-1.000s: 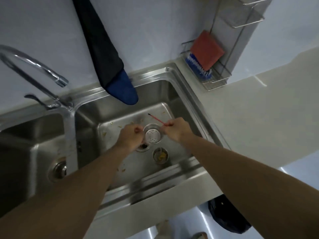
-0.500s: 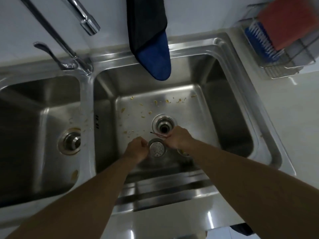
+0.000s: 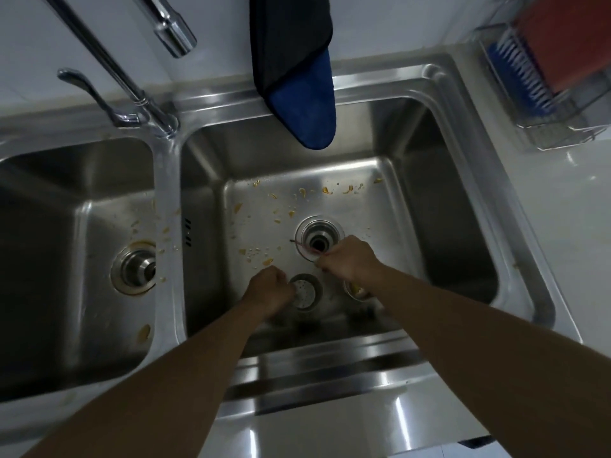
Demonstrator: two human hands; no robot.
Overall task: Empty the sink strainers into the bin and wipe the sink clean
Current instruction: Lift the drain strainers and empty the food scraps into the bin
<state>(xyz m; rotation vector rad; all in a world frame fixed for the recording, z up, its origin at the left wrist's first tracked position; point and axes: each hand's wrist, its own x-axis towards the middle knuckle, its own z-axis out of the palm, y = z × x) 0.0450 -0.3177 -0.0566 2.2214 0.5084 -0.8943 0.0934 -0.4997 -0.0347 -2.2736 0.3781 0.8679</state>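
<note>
I have both bare forearms reaching forward and down, converging. My left hand (image 3: 269, 287) is curled into a fist (what the grip closes on I cannot tell). My right hand (image 3: 350, 259) is curled too, fingers pinching something thin.

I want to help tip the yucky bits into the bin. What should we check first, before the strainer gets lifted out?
1. Left hand grips the strainer: ok.
2. Right hand free to help: not ok, it pinches a thin red stick.
3. Drain open, strainer out: ok.
4. Second small cup with yellow scraps held: not ok, it sits under the right wrist.
5. Bin in reach: cannot tell, none in view.
6. Sink floor clean: not ok, yellow bits remain.
</note>
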